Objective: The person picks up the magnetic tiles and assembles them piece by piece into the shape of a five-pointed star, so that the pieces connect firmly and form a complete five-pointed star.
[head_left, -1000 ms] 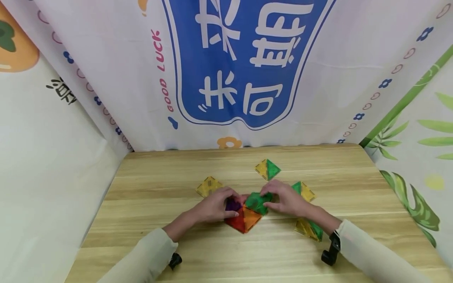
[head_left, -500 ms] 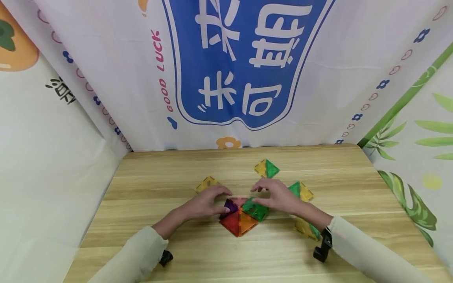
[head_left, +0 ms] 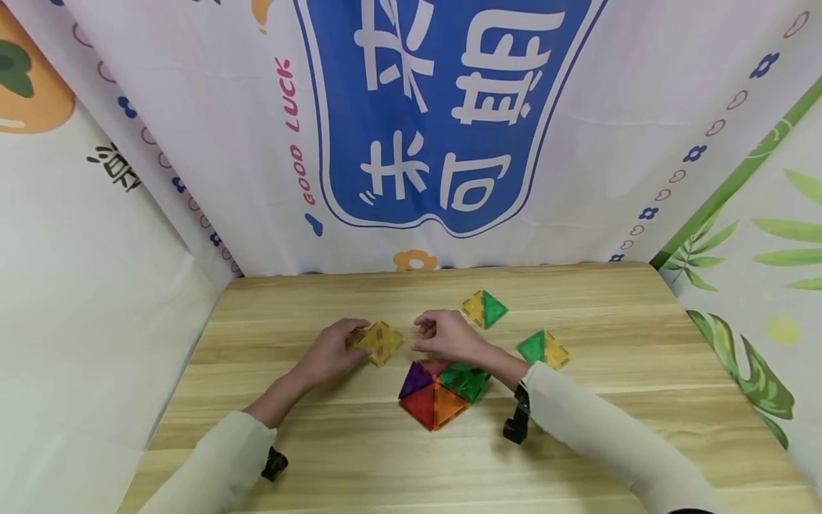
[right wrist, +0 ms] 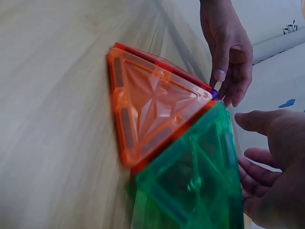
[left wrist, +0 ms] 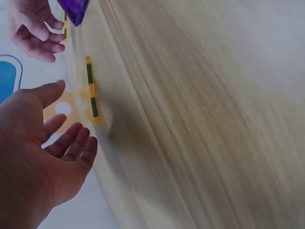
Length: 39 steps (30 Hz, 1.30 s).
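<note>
Holding left hand (head_left: 330, 351) open at the left corner of yellow magnetic-tile diamond (head_left: 380, 344), spreading thumb and fingers to either side of it. Not showing clearly whether touching; from left wrist, seeing relaxed fingers with no squeeze on the tile edge.

Hovering with right hand (head_left: 448, 334) between yellow diamond and rear yellow-green tile pair (head_left: 484, 309); bending fingers loosely, leaving thumb apart, gripping nothing.

Seeing multicoloured tile cluster (head_left: 439, 391) on wood-grain table (head_left: 359, 464), just nearer than right hand: joining purple (head_left: 416, 380), red (head_left: 419, 407), orange (right wrist: 155, 109), green (right wrist: 195, 171) and pinkish-red (head_left: 434, 367) pieces, apart from both hands in head view. Noting second green-yellow pair (head_left: 542, 348) lying right of right wrist.

Reading pink "GOOD LUCK" (head_left: 290, 107) running sideways up white backdrop cloth (head_left: 578, 185), plus white Chinese characters, looking like 未来可期, on blue panel (head_left: 437, 128). Finding black character (head_left: 115, 165) at left hard to read.
</note>
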Motion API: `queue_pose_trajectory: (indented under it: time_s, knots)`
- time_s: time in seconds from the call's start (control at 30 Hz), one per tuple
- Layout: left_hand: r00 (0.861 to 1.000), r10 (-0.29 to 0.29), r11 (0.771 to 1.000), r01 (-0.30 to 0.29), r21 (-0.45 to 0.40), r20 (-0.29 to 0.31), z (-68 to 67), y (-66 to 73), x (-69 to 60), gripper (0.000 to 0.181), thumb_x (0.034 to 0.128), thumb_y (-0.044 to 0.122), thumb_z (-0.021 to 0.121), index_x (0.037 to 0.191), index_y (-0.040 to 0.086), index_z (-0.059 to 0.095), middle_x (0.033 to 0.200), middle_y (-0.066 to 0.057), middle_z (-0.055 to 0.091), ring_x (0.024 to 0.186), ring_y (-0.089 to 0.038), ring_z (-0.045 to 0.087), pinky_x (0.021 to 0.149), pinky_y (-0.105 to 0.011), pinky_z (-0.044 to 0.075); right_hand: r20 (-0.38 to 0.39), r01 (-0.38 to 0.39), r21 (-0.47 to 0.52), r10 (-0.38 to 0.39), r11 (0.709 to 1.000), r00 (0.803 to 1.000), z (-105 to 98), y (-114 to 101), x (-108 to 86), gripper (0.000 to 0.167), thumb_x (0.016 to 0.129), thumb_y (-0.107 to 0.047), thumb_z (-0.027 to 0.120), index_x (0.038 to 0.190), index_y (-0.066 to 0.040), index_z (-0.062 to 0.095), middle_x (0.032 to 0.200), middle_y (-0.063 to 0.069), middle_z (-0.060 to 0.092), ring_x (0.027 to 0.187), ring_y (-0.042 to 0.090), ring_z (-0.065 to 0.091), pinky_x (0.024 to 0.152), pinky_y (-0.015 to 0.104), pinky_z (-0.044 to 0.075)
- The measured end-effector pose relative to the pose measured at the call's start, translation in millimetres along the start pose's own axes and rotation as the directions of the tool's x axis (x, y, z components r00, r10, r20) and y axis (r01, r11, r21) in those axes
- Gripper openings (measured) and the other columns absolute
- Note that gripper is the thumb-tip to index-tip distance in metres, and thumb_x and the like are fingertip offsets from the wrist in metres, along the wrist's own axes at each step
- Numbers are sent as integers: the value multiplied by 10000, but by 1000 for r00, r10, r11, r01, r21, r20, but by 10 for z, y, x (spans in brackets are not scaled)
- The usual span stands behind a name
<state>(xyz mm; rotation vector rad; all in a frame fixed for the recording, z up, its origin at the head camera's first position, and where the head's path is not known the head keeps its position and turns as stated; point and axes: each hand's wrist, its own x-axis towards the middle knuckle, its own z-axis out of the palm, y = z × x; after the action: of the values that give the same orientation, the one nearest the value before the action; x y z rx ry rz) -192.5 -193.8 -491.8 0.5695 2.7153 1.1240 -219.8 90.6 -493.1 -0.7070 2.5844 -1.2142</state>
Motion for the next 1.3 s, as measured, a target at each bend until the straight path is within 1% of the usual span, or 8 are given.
queue_pose_trajectory:
  time_s: [0.07,0.27,0.4,0.57,0.8,1.1,1.23,1.3]
  knots:
    - [999,-35,999,35,-3,5,-19,-21,-4,574,992,126,755,1481,-74,530,1446,-274,585,1295,-418,621,1069,-539,532,-11,-23,19,23,1000,1000,56,-19,56,448,893,-183,869,1254,36,719,1095,153,771,938,203,739,864,339,614]
    - [998,-57,996,57,63,-8,-20,-14,-11,550,988,128,750,1447,-102,553,1381,-270,638,1247,-408,633,1063,-553,525,-40,-37,17,38,999,998,230,-112,159,465,854,-183,904,1225,36,727,1092,153,773,957,234,745,853,336,618]
    - [996,-94,995,94,20,-4,3,31,-32,527,985,114,752,1433,-94,566,1308,-244,677,1165,-364,670,1005,-528,559,-45,-34,-29,32,999,998,333,-200,202,455,841,-153,908,1214,37,731,1077,142,774,969,244,741,831,324,617]
    - [993,-116,993,115,-27,-23,25,61,-25,499,979,92,752,1411,-90,584,1240,-228,701,1119,-350,678,978,-511,571,-81,-68,-85,61,994,995,405,-273,254,424,814,-130,920,1176,16,754,1042,116,771,945,229,728,812,321,605]
    - [986,-155,986,151,-66,-60,78,69,7,434,970,64,750,1365,-67,632,1208,-222,705,1115,-358,675,960,-498,574,-80,-126,-33,123,992,989,403,-283,273,442,815,-145,918,1198,2,753,1079,117,766,993,247,720,836,337,602]
    - [987,-145,972,128,-195,-74,159,93,44,370,977,-47,697,1342,-88,647,1345,-277,644,1265,-424,624,1067,-528,533,-53,-175,64,179,982,982,339,-224,224,374,846,-84,890,1191,-26,758,1114,113,751,1014,254,705,859,371,601]
    - [981,-163,969,139,-206,-107,198,89,94,360,954,-79,700,1313,-55,683,1336,-258,634,1239,-419,635,1057,-529,536,-60,-185,75,190,980,980,327,-211,213,355,853,-82,886,1181,-32,763,1115,106,752,996,233,702,856,364,596]
    - [977,-185,961,158,-228,-104,215,78,123,359,952,-81,701,1307,-27,697,1342,-243,639,1241,-411,643,1056,-520,539,-64,-182,77,187,980,980,318,-209,203,349,850,-83,888,1173,-29,767,1111,105,755,967,213,699,842,352,593]
